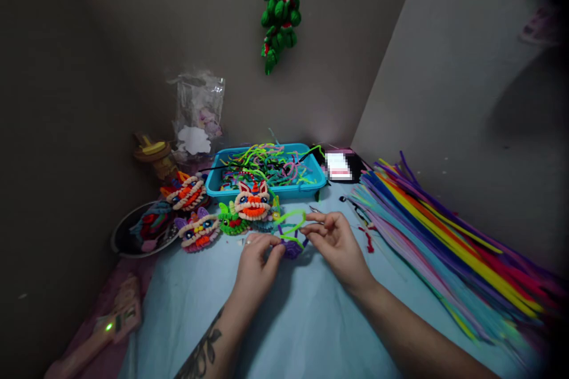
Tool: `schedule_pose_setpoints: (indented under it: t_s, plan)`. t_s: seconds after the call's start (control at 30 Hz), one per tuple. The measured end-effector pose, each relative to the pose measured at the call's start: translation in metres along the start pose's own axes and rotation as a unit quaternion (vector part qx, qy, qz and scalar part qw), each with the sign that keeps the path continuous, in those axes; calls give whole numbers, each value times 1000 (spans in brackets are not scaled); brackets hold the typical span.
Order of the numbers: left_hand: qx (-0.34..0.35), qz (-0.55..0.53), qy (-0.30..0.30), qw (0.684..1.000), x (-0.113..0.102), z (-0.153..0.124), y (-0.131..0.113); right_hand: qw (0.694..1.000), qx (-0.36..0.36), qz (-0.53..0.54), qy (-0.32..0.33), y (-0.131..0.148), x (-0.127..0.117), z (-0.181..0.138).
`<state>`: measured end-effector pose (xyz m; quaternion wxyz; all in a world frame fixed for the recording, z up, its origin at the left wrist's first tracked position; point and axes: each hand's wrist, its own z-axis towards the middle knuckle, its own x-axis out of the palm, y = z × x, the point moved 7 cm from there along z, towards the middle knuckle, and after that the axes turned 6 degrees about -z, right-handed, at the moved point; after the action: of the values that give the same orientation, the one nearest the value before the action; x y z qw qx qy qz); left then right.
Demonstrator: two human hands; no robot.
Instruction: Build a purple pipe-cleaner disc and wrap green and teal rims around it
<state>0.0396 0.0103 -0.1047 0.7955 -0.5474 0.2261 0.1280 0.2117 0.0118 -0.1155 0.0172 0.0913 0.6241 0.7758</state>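
Craft piece [292, 249] purple; stem [294, 212] lime green; tray [296, 191] bright blue; tablecloth [311, 320] pale blue.

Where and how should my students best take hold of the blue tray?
I'd grip the blue tray by its rim, right of the front's middle, coming from the near side: the lip shows there, while the orange-mouthed head stands before it further left. Keep it level: the tray is open, its strands uncovered.
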Motion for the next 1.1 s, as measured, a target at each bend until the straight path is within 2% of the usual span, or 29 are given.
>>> schedule_pose_setpoints:
  t_s: [0.17, 0.3, 0.4, 0.5, 0.6, 0.77, 0.93, 1.1]
  plan:
    - [4, -31, 42, 999, 5, -2, -2, 986, -29, -153, 52, -4, 4, 1]
    - [10, -43, 64, 997, 10, -3, -2, 977, -57, -197, 59, 2, 3, 1]
    - [-27, -72, 59, 995, 12, -4, 5, 966, -63, -243, 59, 6, 4, 0]
    - [-56, -108, 51, 991, 13, -5, 10, 955, -70, -271, 95, 7, 9, -2]
    - [-52, -105, 52, 992, 13, -4, 9, 949, -69, -285, 116, 6, 12, -3]
    - [-59, -88, 38, 994, 10, -4, 11, 954, -50, -278, 101, 3, 9, 0]
    - [-52, -85, 26, 995, 7, -3, 9, 962, 5, -240, 132, -6, 10, 0]
    - [-18, -75, 41, 996, 7, -3, 2, 965, 43, -204, 160, -10, 15, -1]
